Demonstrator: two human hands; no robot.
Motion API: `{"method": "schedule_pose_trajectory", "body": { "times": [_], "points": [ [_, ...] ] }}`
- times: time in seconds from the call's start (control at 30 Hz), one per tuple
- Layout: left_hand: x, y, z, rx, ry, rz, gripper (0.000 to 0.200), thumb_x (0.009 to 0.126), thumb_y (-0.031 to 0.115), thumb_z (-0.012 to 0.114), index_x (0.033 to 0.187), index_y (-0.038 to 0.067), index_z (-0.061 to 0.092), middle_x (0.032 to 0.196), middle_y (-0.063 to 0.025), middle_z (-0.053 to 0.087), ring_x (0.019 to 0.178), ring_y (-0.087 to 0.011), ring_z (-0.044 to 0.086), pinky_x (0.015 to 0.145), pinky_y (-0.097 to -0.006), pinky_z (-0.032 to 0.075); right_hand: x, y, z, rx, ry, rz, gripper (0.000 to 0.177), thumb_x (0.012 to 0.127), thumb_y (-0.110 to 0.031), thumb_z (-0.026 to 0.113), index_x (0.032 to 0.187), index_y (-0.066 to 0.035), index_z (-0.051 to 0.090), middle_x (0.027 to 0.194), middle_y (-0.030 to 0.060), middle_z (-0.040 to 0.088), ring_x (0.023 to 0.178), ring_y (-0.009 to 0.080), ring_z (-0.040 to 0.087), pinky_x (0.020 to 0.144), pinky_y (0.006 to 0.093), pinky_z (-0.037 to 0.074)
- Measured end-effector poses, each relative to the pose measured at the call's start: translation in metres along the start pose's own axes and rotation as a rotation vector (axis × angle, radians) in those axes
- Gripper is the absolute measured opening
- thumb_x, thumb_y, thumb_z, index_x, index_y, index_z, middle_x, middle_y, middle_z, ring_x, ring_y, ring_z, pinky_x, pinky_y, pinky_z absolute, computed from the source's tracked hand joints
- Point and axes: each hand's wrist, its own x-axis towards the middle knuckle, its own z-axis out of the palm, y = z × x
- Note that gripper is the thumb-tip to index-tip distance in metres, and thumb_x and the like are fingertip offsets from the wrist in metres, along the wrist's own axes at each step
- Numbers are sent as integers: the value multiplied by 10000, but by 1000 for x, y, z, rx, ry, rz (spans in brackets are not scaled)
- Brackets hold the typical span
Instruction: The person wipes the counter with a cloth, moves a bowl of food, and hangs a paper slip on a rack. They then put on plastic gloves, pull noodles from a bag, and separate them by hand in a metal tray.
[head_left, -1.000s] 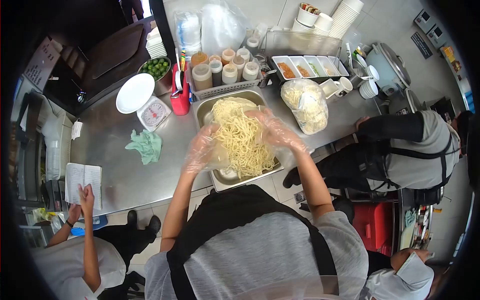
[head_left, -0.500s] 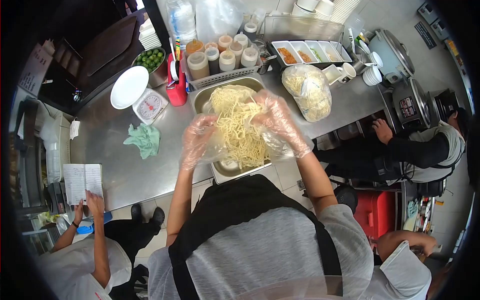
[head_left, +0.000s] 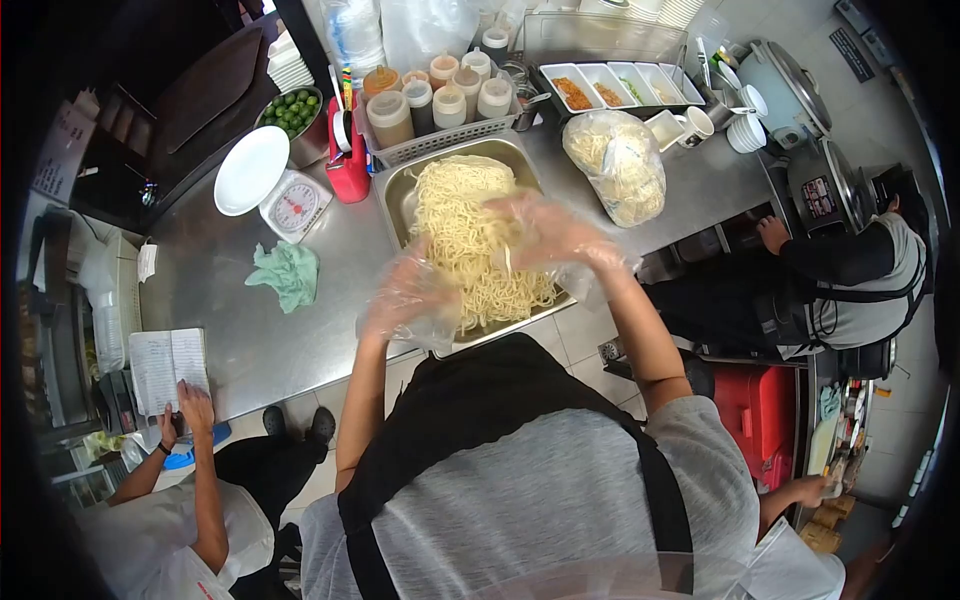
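Head camera: both forearms reach forward over the steel pan (head_left: pixel 393 198) on the counter (head_left: pixel 205 285). Left hand (head_left: pixel 405 300), in a clear plastic glove, sits at the near-left edge of the noodles (head_left: pixel 455 215), with fingers bent down into them; whether they grip strands, I cannot tell. Right hand (head_left: pixel 548 235), also gloved and blurred, lies on top with fingers spread open. The noodles are pale yellow, long and tangled, heaped inside the pan.
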Motion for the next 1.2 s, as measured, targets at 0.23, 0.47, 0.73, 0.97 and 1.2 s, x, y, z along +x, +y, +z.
{"method": "schedule_pose_trajectory", "body": {
  "times": [0.23, 0.47, 0.73, 0.97, 1.2],
  "points": [
    [9, -4, 49, -154, 224, 304, 680, 754, 50, 720, 1367, 21, 425, 1151, -172, 627, 1020, -253, 629, 917, -309, 466, 4, -6, 59, 364, 293, -142, 710, 701, -86, 647, 1382, -156, 460, 1369, 177, 476, 1312, 335, 384, 1103, 411, 312],
    [24, 36, 4, -268, 348, 268, 394, 780, 83, 718, 1143, 2, 586, 1052, -147, 656, 912, -221, 643, 835, -326, 490, -1, -48, -33, 875, 403, -271, 437, 731, -83, 675, 1161, -22, 626, 1114, 73, 641, 958, 139, 632, 869, 288, 520],
    [10, 38, -19, -40, 184, 150, 568, 714, 127, 772, 1229, 64, 541, 1053, -161, 627, 942, -302, 626, 844, -362, 505, -4, -44, -20, 213, 428, -261, 470, 777, -152, 656, 1237, -110, 566, 1230, 111, 580, 1046, 275, 567, 945, 370, 455],
    [8, -4, 7, 248, 73, 26, 739, 635, 180, 817, 1287, 53, 491, 1184, -194, 597, 1128, -355, 560, 942, -418, 461, -21, 0, 5, 71, 45, 40, 738, 758, -285, 707, 1383, -42, 399, 1380, 209, 439, 1284, 340, 413, 1082, 422, 337],
    [20, -20, 47, 123, 218, 143, 719, 640, 131, 796, 1286, 54, 492, 1157, -192, 615, 1057, -346, 606, 899, -400, 482, -21, 44, 111, -86, 202, 131, 994, 636, -310, 782, 1452, -50, 278, 1419, 261, 325, 1211, 457, 428, 1054, 437, 357]
  ]
}}
